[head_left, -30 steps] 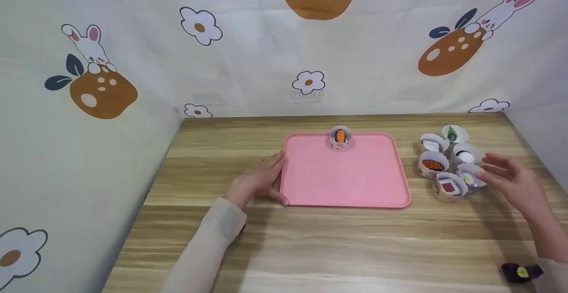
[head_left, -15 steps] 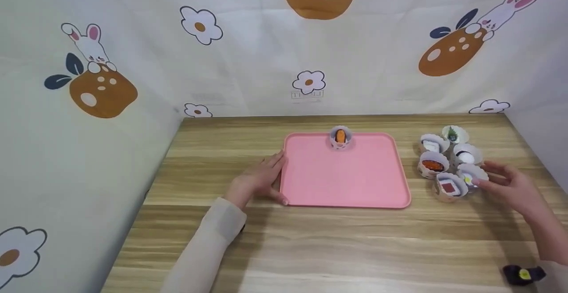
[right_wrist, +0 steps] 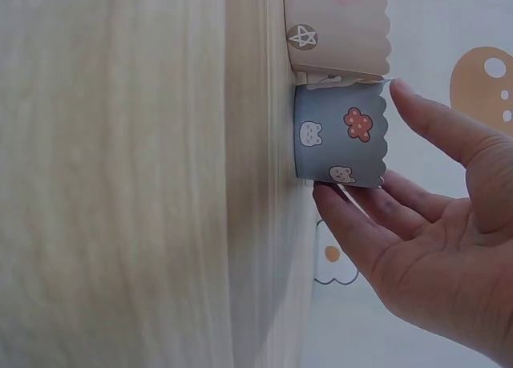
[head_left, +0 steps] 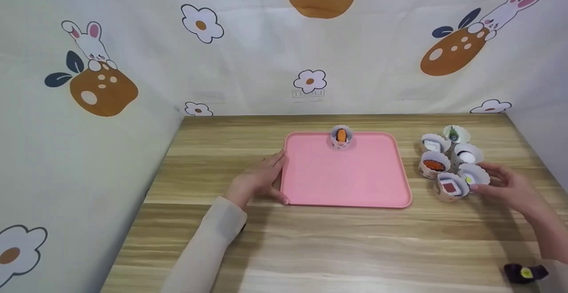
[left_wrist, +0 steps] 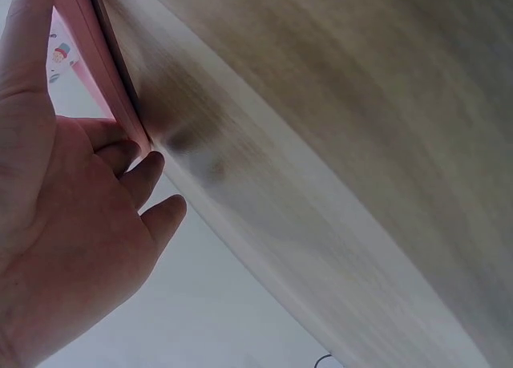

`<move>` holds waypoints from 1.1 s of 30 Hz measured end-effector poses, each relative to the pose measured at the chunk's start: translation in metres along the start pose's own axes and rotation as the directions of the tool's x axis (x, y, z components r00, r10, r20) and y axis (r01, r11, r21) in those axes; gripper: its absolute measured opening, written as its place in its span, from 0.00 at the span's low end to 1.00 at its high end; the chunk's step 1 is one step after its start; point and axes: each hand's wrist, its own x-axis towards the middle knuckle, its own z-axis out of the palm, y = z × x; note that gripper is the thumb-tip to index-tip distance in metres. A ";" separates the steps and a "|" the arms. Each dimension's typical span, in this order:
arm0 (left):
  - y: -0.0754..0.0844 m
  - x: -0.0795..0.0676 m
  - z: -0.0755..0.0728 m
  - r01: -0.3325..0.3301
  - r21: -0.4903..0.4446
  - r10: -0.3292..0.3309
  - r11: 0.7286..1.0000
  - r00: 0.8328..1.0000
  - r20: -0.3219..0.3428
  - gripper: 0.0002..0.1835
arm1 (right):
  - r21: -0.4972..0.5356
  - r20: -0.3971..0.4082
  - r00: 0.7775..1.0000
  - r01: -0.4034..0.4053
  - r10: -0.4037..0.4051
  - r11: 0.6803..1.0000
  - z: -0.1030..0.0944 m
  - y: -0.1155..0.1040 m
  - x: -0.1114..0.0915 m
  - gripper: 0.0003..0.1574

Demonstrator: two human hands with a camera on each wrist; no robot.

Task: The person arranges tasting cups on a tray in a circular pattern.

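A pink tray [head_left: 346, 177] lies on the wooden table, and my left hand [head_left: 259, 180] rests at its left edge, fingers along the side and thumb at the near corner. In the left wrist view the fingertips meet the tray's rim. My right hand [head_left: 510, 188] has its thumb and fingers around a scalloped paper baking cup [right_wrist: 341, 135], grey-blue with small animal prints. The thumb is at the rim, the fingers at the opposite side. Something white with a yellow spot [head_left: 469, 179] sits inside that cup. The cup stands on the table.
Several other paper cups cluster right of the tray, including one with orange-red roe sushi [head_left: 434, 165] and one with a dark red square [head_left: 449, 188]. A cup with an orange-topped piece [head_left: 341, 136] stands at the tray's far edge. A patterned curtain [head_left: 248, 62] closes off the back.
My right hand has moved slightly left and down onto the nearest right cup, its thumb and fingers closing in around it. The left hand and tray stay put.
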 end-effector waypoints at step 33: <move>0.001 -0.001 -0.001 0.021 -0.015 -0.021 1.000 1.000 0.013 0.71 | -0.175 -0.030 0.998 -0.051 0.047 0.983 0.003 -0.010 0.005 0.44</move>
